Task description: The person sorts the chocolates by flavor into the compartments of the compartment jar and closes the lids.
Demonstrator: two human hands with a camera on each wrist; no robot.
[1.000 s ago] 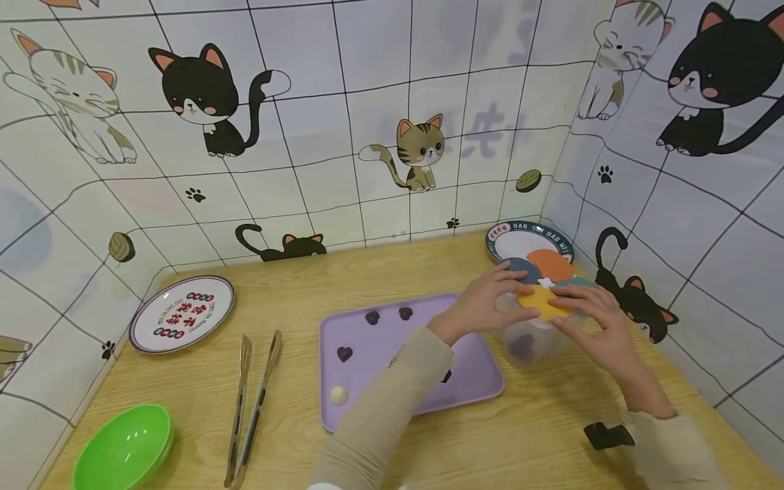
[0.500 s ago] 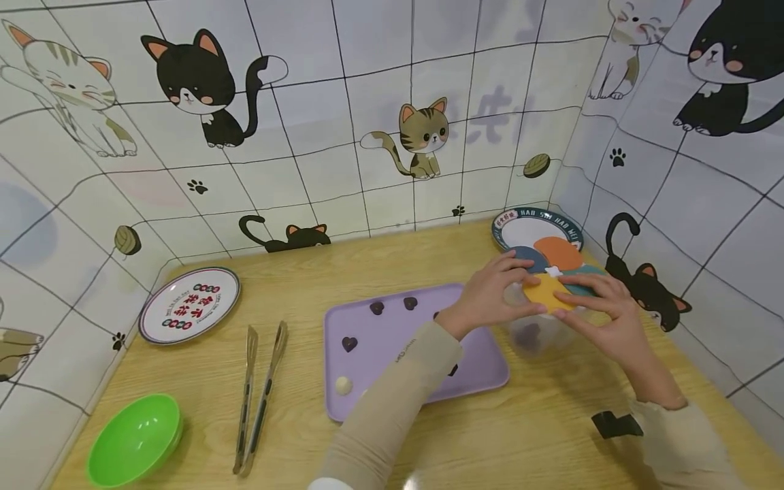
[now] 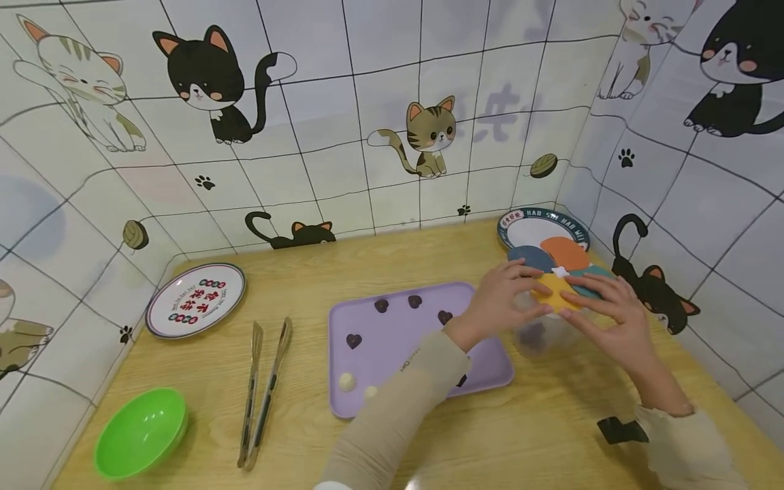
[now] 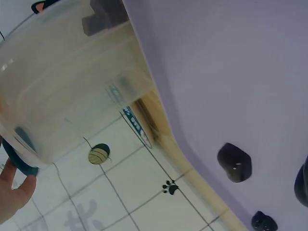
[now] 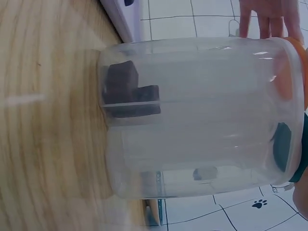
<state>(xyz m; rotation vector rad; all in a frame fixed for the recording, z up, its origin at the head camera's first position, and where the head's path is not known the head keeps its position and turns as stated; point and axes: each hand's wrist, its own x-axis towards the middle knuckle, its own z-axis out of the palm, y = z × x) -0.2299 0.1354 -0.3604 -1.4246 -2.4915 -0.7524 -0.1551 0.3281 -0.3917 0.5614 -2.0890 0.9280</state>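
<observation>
A clear plastic storage container (image 3: 542, 339) stands at the right of the table. Its lid (image 3: 554, 294) has yellow, orange, blue and teal flaps around a white centre piece. Fingers and thumb of the left hand (image 3: 497, 301) hold the yellow flap on its left side. On the opposite side, the right hand (image 3: 621, 323) grips the same flap, thumb toward the near edge. Dark brown blocks (image 5: 127, 91) lie at the container's bottom in the right wrist view. The left wrist view shows fingertips (image 4: 24, 187) at the lid's teal part.
Left of the container, a lilac tray (image 3: 392, 354) bears dark heart-shaped pieces (image 3: 353, 341) and pale round pieces (image 3: 346, 382). Metal tongs (image 3: 265, 395), a green bowl (image 3: 142, 432) and a white plate (image 3: 196, 299) are further left. Another plate (image 3: 511, 233) stands behind the container.
The head view has shifted slightly, so everything sits a little further right and higher in it. Both hands stay on the lid, with little visible movement of their fingers.
</observation>
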